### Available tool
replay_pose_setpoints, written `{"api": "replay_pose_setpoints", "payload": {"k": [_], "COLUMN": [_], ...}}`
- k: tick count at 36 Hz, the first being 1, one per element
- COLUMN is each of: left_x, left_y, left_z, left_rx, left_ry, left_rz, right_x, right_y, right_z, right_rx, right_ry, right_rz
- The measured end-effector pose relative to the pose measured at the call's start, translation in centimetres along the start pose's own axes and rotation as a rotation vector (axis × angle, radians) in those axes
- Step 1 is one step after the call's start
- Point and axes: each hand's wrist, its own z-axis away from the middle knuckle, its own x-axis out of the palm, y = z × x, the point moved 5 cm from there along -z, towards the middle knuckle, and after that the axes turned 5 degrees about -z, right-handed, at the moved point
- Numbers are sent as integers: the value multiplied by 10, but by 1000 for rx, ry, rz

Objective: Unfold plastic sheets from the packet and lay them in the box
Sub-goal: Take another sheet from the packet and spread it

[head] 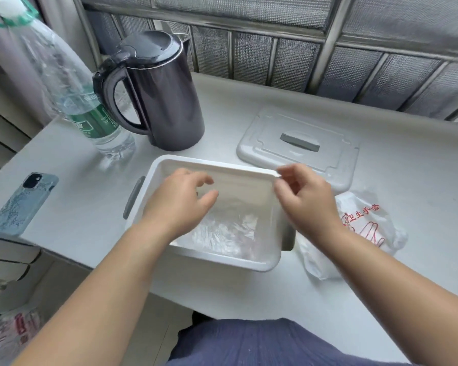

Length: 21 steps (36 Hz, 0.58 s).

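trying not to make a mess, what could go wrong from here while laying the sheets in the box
The clear crinkled plastic sheet in the white rectangular plastic box is hard to see, so it may stay bunched unnoticed. The box sits near the grey table's front edge; pressing with the left hand or right hand could nudge it off. The right forearm hangs over the white red-printed packet and might sweep it away.

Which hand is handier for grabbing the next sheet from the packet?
Probably right. The right hand is at the right rim of the box, with the packet just beyond it; the left hand must cross the box.
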Motion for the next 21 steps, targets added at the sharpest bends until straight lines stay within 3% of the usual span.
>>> {"api": "replay_pose_setpoints", "payload": {"k": [5,10,13,17,21], "left_x": [13,45,63,87,128], "left_y": [53,107,136,157,165], "left_z": [17,32,46,57,58], "left_rx": [82,198,276,358,226], "left_ry": [152,141,150,111,-113], "left_rz": [161,251,303,324,253], "right_x": [-43,-55,-56,-70,-89], "right_y": [43,99,128,141,155], "right_z": [14,39,53,52,51], "right_rx": [185,419,501,486,636], "right_ry": [88,-193,-318,-275,-109], "right_rz": [126,514,625,501,105]}}
